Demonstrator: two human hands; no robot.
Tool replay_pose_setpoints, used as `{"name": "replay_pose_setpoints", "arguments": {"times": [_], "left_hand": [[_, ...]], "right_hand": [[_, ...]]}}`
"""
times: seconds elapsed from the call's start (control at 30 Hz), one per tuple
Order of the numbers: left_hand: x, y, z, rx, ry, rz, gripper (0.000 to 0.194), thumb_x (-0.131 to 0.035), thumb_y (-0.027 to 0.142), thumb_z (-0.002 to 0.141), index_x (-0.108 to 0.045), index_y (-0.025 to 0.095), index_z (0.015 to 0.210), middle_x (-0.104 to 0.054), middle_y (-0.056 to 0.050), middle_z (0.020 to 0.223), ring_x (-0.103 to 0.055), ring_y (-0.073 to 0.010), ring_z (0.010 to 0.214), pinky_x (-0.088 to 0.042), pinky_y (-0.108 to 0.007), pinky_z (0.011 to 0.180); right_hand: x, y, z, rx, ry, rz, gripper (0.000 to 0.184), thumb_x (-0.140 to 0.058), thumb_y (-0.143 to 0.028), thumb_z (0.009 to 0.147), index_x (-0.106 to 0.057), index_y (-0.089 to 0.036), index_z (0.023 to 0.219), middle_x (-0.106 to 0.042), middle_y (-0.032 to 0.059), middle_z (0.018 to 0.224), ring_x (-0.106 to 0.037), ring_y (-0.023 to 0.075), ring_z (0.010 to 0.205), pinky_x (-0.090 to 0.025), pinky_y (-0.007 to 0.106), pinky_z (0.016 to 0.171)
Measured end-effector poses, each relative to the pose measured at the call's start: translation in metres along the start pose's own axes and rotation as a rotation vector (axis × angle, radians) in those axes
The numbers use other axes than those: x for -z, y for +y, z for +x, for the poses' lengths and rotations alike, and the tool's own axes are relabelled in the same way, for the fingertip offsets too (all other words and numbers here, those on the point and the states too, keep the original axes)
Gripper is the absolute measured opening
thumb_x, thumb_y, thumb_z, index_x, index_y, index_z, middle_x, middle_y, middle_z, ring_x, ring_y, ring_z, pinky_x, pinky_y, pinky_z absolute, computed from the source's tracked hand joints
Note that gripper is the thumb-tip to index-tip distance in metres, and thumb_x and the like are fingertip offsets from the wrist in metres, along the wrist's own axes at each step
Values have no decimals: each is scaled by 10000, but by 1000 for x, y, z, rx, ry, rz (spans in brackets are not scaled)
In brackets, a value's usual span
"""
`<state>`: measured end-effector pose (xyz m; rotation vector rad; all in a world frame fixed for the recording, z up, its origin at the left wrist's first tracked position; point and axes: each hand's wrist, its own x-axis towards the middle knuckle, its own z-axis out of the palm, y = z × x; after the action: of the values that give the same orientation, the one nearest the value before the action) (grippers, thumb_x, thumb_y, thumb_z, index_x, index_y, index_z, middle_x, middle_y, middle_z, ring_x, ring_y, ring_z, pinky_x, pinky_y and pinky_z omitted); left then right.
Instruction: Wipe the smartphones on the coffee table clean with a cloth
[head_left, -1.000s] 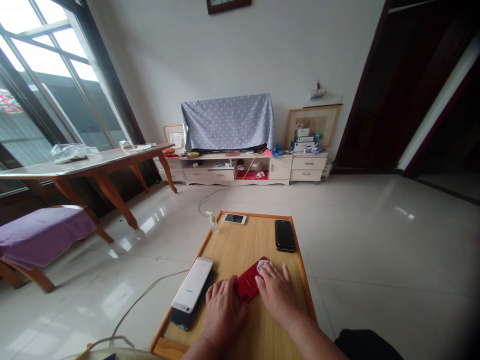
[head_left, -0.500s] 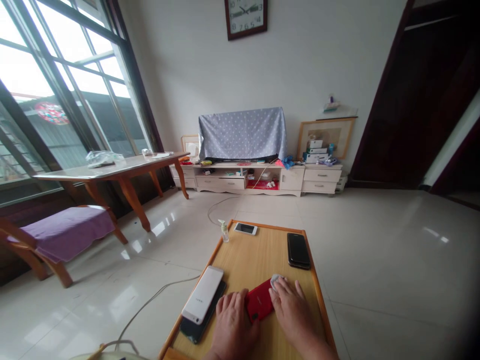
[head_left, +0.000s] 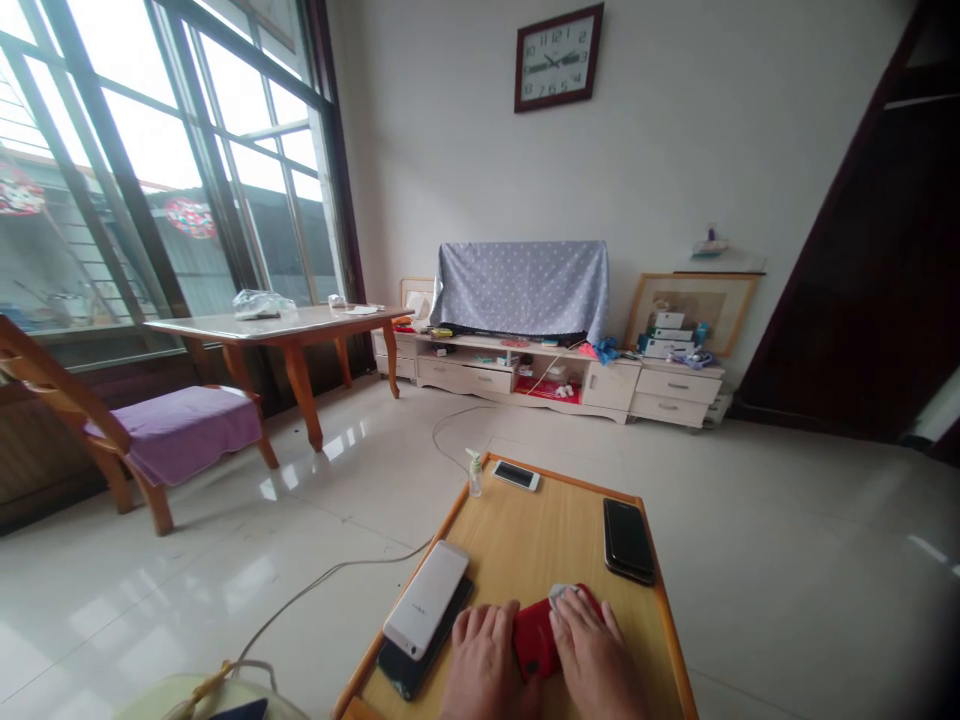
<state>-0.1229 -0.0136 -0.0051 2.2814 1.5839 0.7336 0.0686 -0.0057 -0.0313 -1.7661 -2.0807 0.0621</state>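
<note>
A red phone (head_left: 534, 640) lies back side up on the small wooden table, partly covered by both hands. My left hand (head_left: 484, 660) holds its left edge, fingers bent along the side. On the phone's upper part, my right hand (head_left: 596, 650) presses a small whitish cloth (head_left: 562, 594) under its fingertips. Left of my hands, a white phone (head_left: 427, 600) rests face down, overlapping a dark phone (head_left: 405, 678). Toward the right edge is a stack of black phones (head_left: 628, 540). A white phone with a dark screen (head_left: 517, 475) lies at the far end.
A small clear pump bottle (head_left: 475, 475) stands at the far left corner of the wooden table (head_left: 517, 540). A cable (head_left: 322, 580) runs over the floor at left. Beyond are a chair with a purple cover (head_left: 187, 425), a dining table (head_left: 285, 325) and a low cabinet (head_left: 465, 375).
The head view has swung left and up, so everything sits farther right and lower. My right hand has slid the cloth inward from the phone's far end, baring a red corner past the fingers.
</note>
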Motion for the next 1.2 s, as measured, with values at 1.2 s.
{"name": "replay_pose_setpoints", "arguments": {"times": [1.2], "left_hand": [[4, -6, 0, 17, -16, 59, 691, -610, 387, 772, -485, 181, 1420, -633, -121, 1336, -524, -298, 1250, -272, -462, 1131]], "right_hand": [[7, -8, -24, -93, 52, -9, 445, -370, -329, 1038, -621, -168, 1368, -557, 138, 1455, -465, 306, 1402, -346, 558, 1177]]}}
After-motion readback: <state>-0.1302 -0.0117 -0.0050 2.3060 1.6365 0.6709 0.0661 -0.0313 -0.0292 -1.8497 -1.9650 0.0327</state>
